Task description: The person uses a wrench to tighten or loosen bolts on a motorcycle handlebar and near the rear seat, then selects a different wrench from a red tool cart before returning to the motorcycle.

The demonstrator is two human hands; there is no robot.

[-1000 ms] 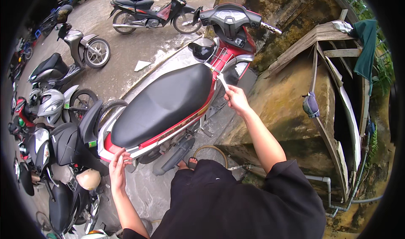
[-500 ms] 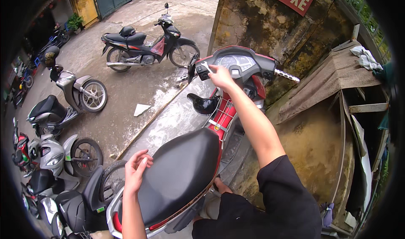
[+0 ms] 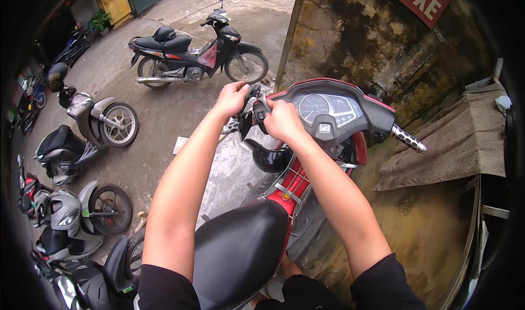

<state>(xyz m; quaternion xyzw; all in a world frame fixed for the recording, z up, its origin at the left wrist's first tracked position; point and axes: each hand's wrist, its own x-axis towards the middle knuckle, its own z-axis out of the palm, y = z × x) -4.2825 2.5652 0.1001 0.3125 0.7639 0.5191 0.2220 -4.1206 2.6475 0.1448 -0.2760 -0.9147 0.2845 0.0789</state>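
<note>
A red motorbike with a long black seat (image 3: 238, 250) stands in front of me. Both of my arms reach to the left side of its handlebar. My left hand (image 3: 232, 99) is closed around the edge of the black side mirror (image 3: 249, 109). Right beside it, at the black switch housing (image 3: 261, 112), my right hand (image 3: 283, 120) is closed on a silver open-end wrench (image 3: 263, 100). Most of the wrench is hidden by my fingers. Just below the hands hangs a glossy black helmet (image 3: 269, 156). The dashboard (image 3: 328, 110) lies to the right of my right hand.
A stained wall (image 3: 350, 42) rises ahead, with a brown cloth cover (image 3: 454, 135) at the right. A black motorbike (image 3: 202, 53) is parked beyond the handlebar. Several scooters, among them a silver one (image 3: 90, 113), line the left side.
My left hand has moved from beside the seat up to the mirror. My right hand has brought the wrench to the mirror's base. The view has shifted closer to the handlebar.
</note>
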